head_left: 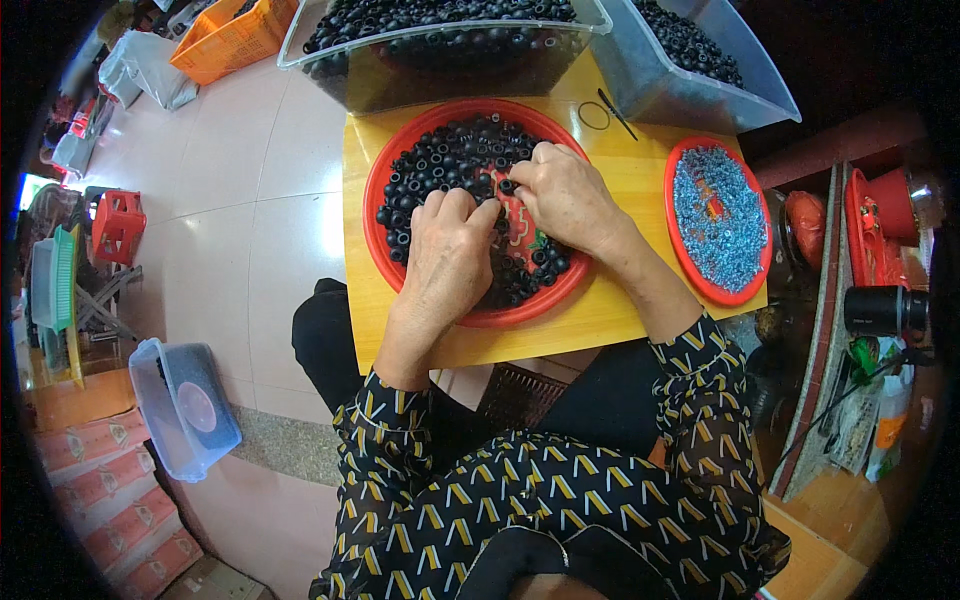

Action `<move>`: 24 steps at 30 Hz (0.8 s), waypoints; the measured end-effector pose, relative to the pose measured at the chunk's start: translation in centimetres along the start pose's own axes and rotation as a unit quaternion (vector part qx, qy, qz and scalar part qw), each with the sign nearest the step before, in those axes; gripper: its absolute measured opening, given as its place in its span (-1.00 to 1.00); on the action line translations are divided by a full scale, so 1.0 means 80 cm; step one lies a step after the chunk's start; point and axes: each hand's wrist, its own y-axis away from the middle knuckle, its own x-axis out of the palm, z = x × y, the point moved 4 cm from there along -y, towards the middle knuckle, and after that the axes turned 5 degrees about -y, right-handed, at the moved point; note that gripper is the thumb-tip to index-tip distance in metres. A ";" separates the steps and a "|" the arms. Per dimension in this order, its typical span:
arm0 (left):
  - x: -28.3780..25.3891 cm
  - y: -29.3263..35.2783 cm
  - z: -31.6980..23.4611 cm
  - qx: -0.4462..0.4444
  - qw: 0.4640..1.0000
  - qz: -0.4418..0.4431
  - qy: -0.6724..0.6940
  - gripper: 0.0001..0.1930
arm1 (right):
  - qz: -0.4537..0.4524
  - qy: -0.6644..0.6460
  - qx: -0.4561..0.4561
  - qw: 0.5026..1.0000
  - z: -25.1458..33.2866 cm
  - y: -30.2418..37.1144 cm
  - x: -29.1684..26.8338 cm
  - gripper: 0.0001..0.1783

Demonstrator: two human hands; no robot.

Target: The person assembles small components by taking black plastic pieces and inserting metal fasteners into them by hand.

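Observation:
A round red tray holds many small black round parts with holes in them, and its patterned bottom shows through in the middle. Both of my hands are over it, close together. My right hand pinches one small black part between thumb and fingers. Curled over the heap on the left side, my left hand has its thumb and fingers pressed together; what they hold, if anything, is hidden.
On the yellow table, a second red tray holds small blue beads. Behind stand two clear bins of black parts. A thin black stick lies beside a dark loop. A blue plastic tub sits on the left.

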 end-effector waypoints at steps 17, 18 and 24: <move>0.001 0.000 0.000 0.012 0.999 0.001 0.039 -0.80 | -0.079 -0.028 -0.147 0.986 0.019 -0.001 0.006 -0.91; -0.001 0.002 0.001 0.001 0.998 -0.010 0.055 -0.78 | -0.079 -0.030 -0.150 0.985 0.021 -0.002 0.008 -0.91; -0.010 0.006 0.011 -0.010 0.991 -0.091 0.101 -0.77 | -0.056 0.076 -0.160 0.983 0.035 -0.002 0.019 -0.94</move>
